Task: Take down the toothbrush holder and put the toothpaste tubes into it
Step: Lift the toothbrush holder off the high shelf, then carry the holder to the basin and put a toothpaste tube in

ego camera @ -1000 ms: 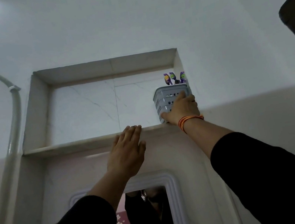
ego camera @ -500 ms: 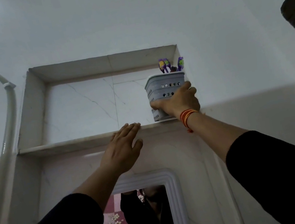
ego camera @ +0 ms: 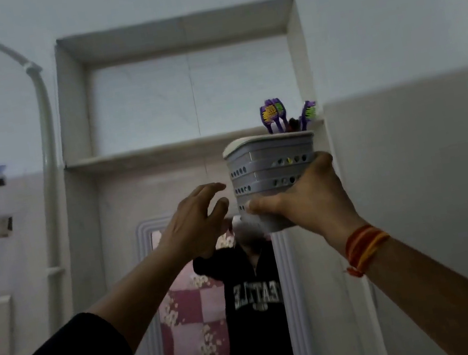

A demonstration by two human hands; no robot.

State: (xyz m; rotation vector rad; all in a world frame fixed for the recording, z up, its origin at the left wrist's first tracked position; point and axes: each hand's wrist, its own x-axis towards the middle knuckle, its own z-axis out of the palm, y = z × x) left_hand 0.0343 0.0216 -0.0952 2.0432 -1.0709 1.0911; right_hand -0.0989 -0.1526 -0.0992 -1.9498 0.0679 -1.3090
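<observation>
So the toothbrush holder, a grey plastic tub with rows of little holes, is up in the air, off the shelf and just below its edge, in front of the mirror. A few purple toothbrushes poke out the top, heads up. The right hand has it gripped around the lower half: thumb pressed across the front near the bottom, fingers wrapped round the right side, palm under the base corner. It sits pretty much upright, maybe tipped a hair.

The left hand is just to the left of the holder, fingers spread loose and curled, tips close to the tub's left wall but not touching as far as I can see.

Orange thread bracelet on the right wrist, black sleeves on both arms. White pipe runs down the wall on the left.
</observation>
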